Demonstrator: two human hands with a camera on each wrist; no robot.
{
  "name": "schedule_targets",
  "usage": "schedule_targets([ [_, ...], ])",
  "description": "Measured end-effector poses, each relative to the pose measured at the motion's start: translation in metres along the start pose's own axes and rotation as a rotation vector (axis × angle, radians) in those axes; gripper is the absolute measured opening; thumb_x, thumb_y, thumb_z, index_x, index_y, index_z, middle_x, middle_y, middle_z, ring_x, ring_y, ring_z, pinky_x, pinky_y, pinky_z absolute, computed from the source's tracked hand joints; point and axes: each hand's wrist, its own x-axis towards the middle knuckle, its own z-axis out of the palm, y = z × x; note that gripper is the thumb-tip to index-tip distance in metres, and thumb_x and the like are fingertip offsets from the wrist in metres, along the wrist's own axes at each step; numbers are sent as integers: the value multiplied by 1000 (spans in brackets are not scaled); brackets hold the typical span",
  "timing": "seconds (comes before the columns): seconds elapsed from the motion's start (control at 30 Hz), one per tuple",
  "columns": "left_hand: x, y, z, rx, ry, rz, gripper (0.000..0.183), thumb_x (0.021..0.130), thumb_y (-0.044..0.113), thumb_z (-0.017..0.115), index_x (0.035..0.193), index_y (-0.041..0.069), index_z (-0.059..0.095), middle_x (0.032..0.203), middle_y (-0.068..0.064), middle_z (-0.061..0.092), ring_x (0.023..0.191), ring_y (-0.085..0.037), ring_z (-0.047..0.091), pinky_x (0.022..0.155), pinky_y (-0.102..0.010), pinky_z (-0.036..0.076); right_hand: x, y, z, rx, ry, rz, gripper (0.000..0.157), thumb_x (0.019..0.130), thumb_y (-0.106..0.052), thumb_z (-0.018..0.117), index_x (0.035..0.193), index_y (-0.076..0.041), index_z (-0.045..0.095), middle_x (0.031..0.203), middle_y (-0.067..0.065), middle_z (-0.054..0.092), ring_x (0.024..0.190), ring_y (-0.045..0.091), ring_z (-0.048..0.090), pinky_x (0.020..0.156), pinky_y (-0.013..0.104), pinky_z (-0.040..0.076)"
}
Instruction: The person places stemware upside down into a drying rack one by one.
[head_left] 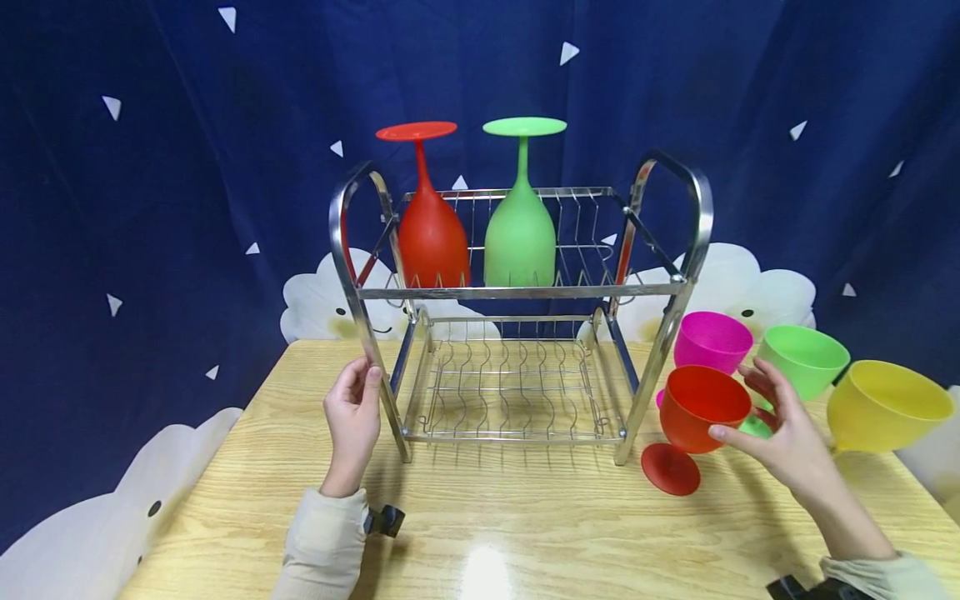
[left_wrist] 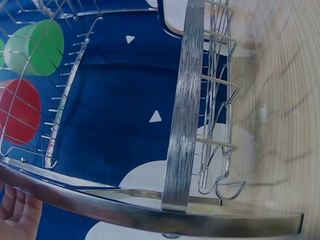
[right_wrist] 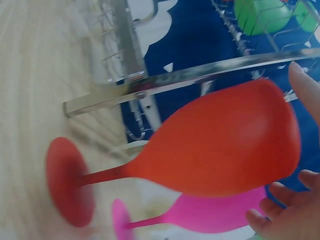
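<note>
A two-tier metal dish rack (head_left: 517, 292) stands on the table. My left hand (head_left: 352, 412) holds its left front leg, the thumb lying over the metal; in the left wrist view the fingers (left_wrist: 20, 212) show at the frame's edge. On the right, a red goblet (head_left: 705, 408) stands upright on its foot. My right hand (head_left: 787, 442) is spread around its bowl, thumb on the near side and fingers on the far side. In the right wrist view, gaps show between that hand and the red goblet (right_wrist: 225, 140).
Upside down on the upper tier are another red goblet (head_left: 432, 233) and a light green goblet (head_left: 520, 237). Behind and beside my right hand stand a pink goblet (head_left: 712, 337), a green goblet (head_left: 806, 358) and a yellow goblet (head_left: 888, 408). A blue curtain (head_left: 187, 208) hangs behind the table.
</note>
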Motion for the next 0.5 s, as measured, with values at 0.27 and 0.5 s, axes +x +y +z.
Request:
schedule_targets([
  [0.27, -1, 21, 2, 8, 6, 7, 14, 87, -10, 51, 94, -21, 55, 81, -27, 58, 70, 3, 52, 61, -8, 43, -1, 52, 16, 243, -17, 40, 86, 73, 6, 70, 142, -13, 22, 120, -10, 43, 105, -1, 42, 80, 6, 37],
  [0.5, -1, 19, 1, 5, -7, 3, 15, 87, -9, 52, 95, -21, 55, 84, -29, 58, 70, 0, 53, 61, -8, 43, -5, 55, 24, 430, -6, 37, 77, 72, 12, 67, 134, -14, 30, 113, -9, 51, 98, 0, 52, 78, 8, 42],
])
